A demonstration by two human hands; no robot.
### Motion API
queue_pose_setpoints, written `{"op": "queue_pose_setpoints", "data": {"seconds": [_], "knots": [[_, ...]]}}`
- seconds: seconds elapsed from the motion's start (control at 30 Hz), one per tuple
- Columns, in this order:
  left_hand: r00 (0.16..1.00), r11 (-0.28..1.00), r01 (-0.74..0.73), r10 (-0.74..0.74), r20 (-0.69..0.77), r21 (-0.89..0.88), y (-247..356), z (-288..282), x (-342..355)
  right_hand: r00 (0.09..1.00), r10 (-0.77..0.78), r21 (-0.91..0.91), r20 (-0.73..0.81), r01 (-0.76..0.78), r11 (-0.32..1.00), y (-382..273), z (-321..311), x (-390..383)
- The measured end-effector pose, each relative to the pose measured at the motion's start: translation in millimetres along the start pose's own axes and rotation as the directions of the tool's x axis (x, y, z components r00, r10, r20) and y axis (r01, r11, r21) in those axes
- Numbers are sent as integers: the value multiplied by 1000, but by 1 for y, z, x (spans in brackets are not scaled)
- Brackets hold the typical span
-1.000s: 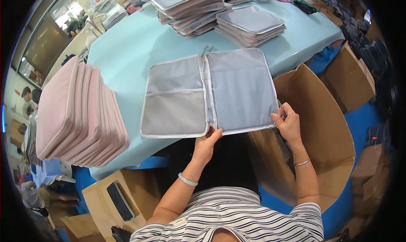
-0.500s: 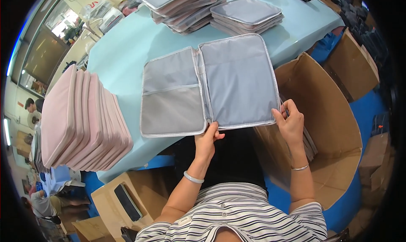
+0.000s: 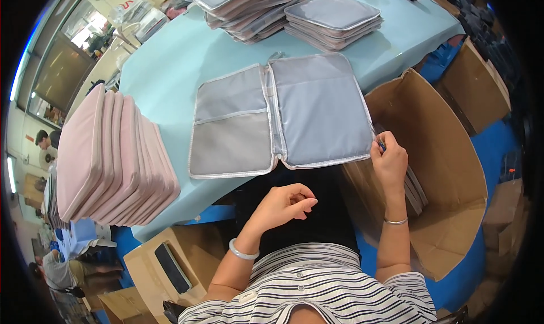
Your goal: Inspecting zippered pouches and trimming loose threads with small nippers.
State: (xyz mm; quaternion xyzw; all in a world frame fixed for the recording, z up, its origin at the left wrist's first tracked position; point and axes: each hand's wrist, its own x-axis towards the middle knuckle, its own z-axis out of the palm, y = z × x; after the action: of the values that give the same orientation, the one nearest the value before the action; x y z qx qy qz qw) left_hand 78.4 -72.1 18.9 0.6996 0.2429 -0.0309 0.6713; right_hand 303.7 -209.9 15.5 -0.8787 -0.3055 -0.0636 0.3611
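Note:
A zippered fabric case (image 3: 320,111) lies spread open on the table, grey-blue inside with pale piping. Its left panel has a mesh pocket (image 3: 229,145). Below the case's near edge, my left hand (image 3: 283,206) is apart from it, its fingers curled inward with nothing visible in them. My right hand (image 3: 390,161) is closed at the case's right edge, near the lower corner. A small dark-blue tool (image 3: 382,145) pokes out between its fingers, mostly hidden, so its kind is unclear.
Pink cases (image 3: 122,160) stand stacked at the left of the light-blue table (image 3: 164,92). Grey cases (image 3: 334,12) are piled at the back. A large cardboard box (image 3: 447,171) sits at my right; a phone (image 3: 173,267) lies on another box (image 3: 201,250). A person (image 3: 62,273) is far left.
My left hand has let go of the case's lower middle edge and moved down toward me. The case now lies flatter. My right hand has closed and stayed by its right edge.

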Motion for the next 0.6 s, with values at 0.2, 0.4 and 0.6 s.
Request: {"op": "queue_pose_setpoints", "data": {"seconds": [0.2, 0.4, 0.6], "knots": [[682, 717, -278, 616, -394, 639, 62, -61, 34, 998, 45, -1, 43, -45, 999, 2, -2, 1], [677, 570, -159, 658, -331, 806, 52, -114, 76, 998, 44, 17, 38, -45, 999, -4, -2, 5], [759, 561, -172, 599, -255, 810, 45, -129, 82, 998, 59, 27, 39, -60, 998, 2, -4, 12]]}}
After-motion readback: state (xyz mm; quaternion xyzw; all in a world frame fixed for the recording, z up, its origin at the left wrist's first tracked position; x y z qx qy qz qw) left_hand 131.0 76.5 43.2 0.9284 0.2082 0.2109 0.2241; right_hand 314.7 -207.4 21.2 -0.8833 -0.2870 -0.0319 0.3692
